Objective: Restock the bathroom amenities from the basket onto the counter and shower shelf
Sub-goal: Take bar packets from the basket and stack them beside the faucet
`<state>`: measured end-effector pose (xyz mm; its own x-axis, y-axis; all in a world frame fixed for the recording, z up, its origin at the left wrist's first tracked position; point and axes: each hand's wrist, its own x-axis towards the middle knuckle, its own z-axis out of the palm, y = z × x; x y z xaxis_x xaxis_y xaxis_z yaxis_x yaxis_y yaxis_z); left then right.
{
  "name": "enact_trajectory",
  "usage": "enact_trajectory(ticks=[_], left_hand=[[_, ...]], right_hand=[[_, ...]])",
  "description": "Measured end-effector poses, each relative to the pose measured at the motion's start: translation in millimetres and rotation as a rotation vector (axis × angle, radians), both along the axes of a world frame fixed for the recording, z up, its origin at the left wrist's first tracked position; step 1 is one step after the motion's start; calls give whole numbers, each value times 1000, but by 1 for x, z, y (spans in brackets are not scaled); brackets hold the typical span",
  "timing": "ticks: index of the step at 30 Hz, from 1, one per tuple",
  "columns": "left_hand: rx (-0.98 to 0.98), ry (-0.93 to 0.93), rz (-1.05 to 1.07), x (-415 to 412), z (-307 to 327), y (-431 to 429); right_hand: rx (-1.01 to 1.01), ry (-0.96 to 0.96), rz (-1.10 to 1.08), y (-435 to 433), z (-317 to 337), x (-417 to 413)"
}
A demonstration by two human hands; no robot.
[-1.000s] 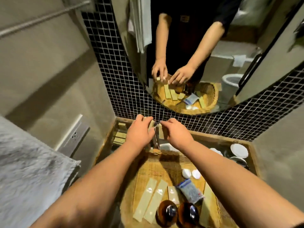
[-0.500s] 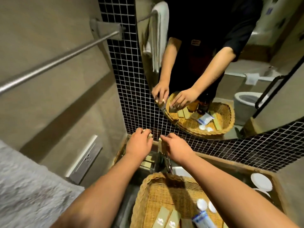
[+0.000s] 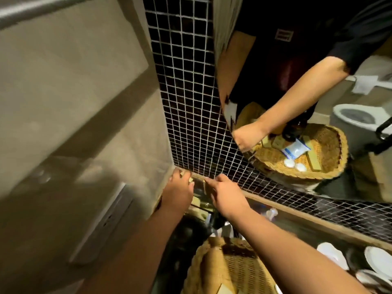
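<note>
Both my hands reach into the back left corner of the counter, against the black mosaic wall. My left hand [image 3: 179,194] pinches a small tan amenity packet [image 3: 190,179] at its fingertips. My right hand [image 3: 227,196] pinches another tan packet [image 3: 204,186] held upright. Between and below the hands lies a stack of tan packets [image 3: 199,202] in the wooden counter tray [image 3: 297,218]. The woven basket [image 3: 239,270] sits near the bottom edge, under my right forearm, mostly cut off.
The mirror [image 3: 318,102] above the tiles reflects the basket with packets, a sachet and white caps. White dishes [image 3: 377,259] stand at the tray's right end. A wall socket [image 3: 104,221] is at the left, and a towel bar [image 3: 31,9] crosses the top left.
My view has tilted up and closed in on the corner, so most of the basket has dropped out of sight. Both hands have stayed in the back left corner of the tray, still pinching packets.
</note>
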<state>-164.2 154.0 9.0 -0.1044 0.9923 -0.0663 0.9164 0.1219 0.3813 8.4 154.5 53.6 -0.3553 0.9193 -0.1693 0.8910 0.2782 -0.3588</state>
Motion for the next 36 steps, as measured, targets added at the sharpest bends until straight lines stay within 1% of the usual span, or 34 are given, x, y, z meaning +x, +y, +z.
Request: enact_trajectory(ticks=[2,4,6,9,14,17,20,22,24,25,27,29,31,34,36], left_hand=[[-31,35,-6,-3,-14,4],[-130,56,-1,-7,-25,9],[-225,55,16,-11,-33,14],[-316,34,41,-17,-45,19],[-374,80,79,-17,-64,37],[-427,146,98,-16,-69,55],[-396,91,190,-17,-78,67],[-373,21,173,-16,-80,68],[-340,18,150,-15,-79,67],[-315,31,171,-17,-77,67],[-262,-27,241,-20,-76,65],[-260,-56,212,-21,-78,61],[-273,-75,228,-20,-83,57],[-297,-23,250,-19,-87,56],[-326,23,198,-19,-88,56]], right_hand=[[-16,-12,-14,7,-11,-6],[-33,12,-37,11,-22,-11],[-59,57,-72,14,-33,-18],[-118,48,-96,18,-46,-26],[-159,57,-152,24,-63,-31],[-146,61,-158,29,-67,-31],[-129,16,-147,33,-73,-34],[-136,-6,-123,36,-78,-36],[-160,-20,-126,38,-84,-37],[-166,-17,-127,39,-86,-37],[-169,2,-110,39,-89,-38],[-174,17,-106,38,-92,-39],[-191,-5,-117,38,-94,-38],[-210,-23,-114,36,-94,-38],[-196,-15,-108,35,-94,-38]])
